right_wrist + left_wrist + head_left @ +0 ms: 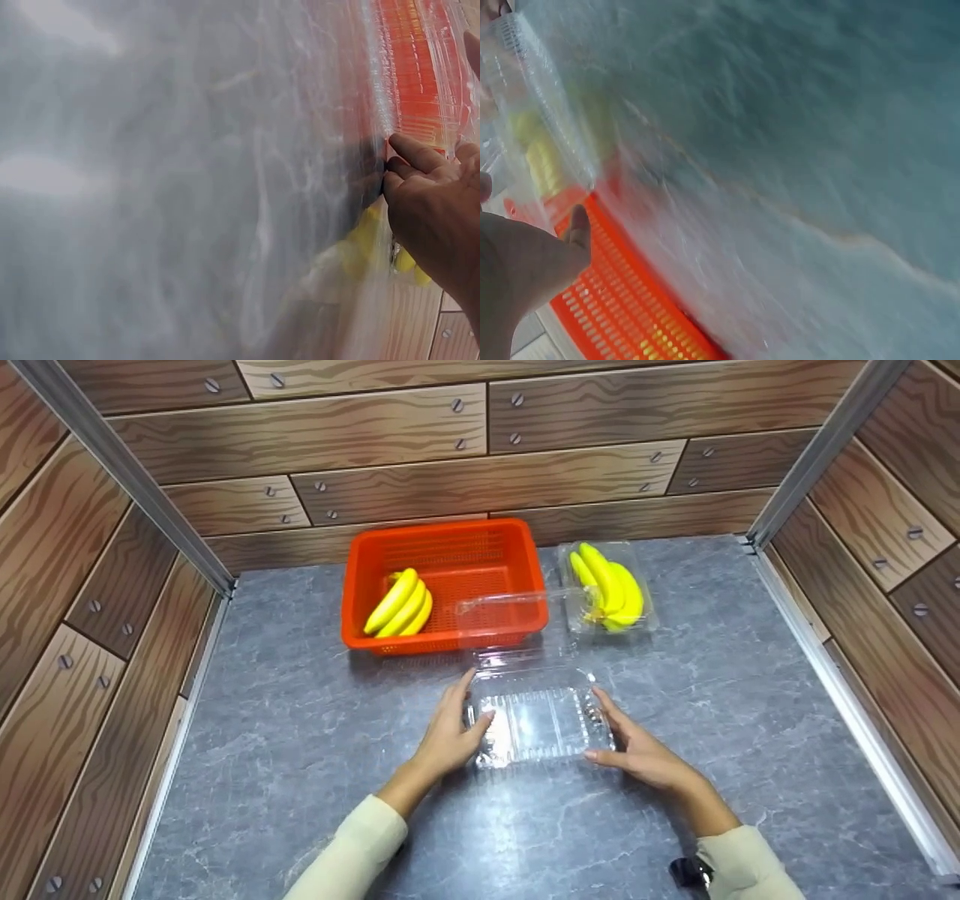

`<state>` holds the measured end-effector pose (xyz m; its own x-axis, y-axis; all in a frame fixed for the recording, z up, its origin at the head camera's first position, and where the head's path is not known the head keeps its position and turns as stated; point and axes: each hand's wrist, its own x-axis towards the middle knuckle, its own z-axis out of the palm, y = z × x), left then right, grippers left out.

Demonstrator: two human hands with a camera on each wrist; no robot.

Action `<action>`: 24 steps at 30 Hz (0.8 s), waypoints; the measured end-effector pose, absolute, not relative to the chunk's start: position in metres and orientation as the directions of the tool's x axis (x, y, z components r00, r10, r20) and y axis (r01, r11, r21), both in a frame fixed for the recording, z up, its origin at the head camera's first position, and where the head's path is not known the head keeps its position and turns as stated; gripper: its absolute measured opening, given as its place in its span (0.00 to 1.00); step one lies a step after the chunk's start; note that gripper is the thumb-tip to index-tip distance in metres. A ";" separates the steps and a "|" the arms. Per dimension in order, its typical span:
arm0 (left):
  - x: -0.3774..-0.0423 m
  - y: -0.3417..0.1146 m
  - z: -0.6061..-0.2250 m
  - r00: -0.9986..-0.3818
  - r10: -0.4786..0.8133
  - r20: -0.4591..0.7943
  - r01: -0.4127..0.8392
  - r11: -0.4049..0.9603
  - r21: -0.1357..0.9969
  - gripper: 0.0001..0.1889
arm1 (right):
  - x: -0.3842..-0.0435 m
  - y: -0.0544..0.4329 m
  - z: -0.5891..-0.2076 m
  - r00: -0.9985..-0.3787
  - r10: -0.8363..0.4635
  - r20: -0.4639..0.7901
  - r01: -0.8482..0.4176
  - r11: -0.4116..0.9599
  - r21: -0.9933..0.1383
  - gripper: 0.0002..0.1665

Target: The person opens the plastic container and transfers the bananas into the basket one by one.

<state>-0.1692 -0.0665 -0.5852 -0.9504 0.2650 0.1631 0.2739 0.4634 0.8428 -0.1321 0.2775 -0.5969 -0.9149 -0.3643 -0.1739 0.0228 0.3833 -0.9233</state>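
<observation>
Extending from pale cloth sleeves, the left hand and right hand clamp their fingers on opposite ends of a clear, ribbed plastic box over the grey, marble-veined bench; whether it touches is hard to tell. Its thin lid stands open on the far side, see-through against a red, rounded plastic basket with slotted walls. Inside, at left, lies a smooth, curved bunch of bananas; just right of the basket, another box carries a second bunch. Behind runs a wood-grain wall with slotted screws
</observation>
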 end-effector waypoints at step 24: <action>-0.174 -0.068 -0.595 -0.967 0.227 0.112 0.221 0.537 0.815 0.44 | -0.166 0.266 -0.586 -0.905 -0.424 -0.041 -0.168 0.444 -0.880 0.58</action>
